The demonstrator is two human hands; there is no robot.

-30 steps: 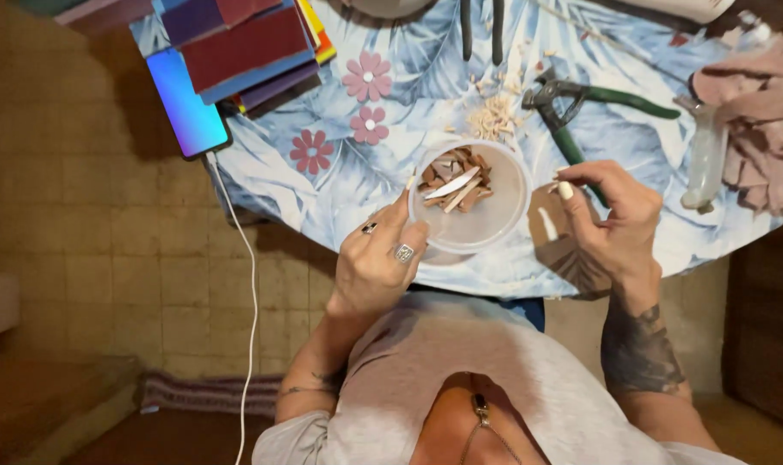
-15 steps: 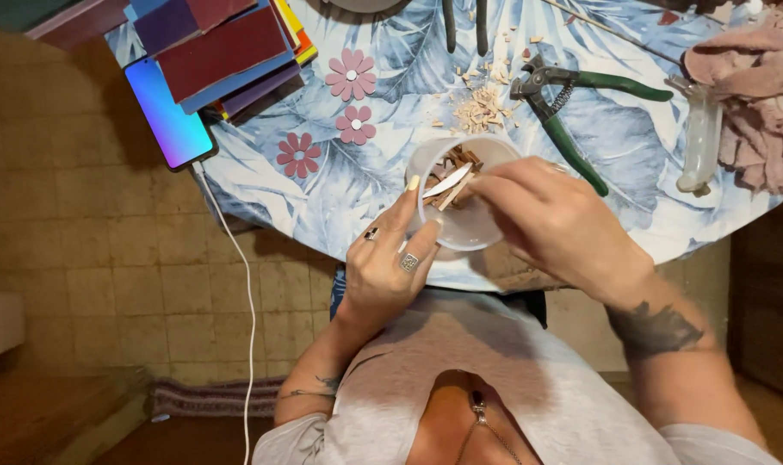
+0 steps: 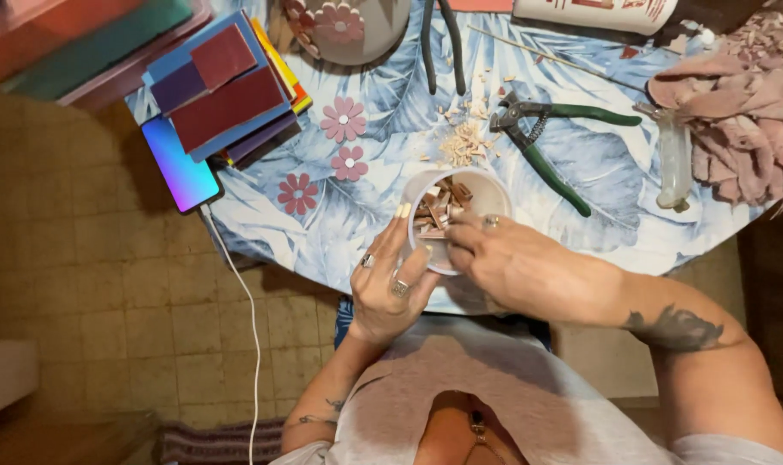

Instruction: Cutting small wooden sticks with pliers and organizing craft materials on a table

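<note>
The left hand clasps the cup on the desk. The right hand dips pinched fingers among the chips inside.

My left hand cups the bowl from the left, my right hand reaches in over the pieces inside. Pliers lie beyond on the right, phone far left, cloth far right.
</note>
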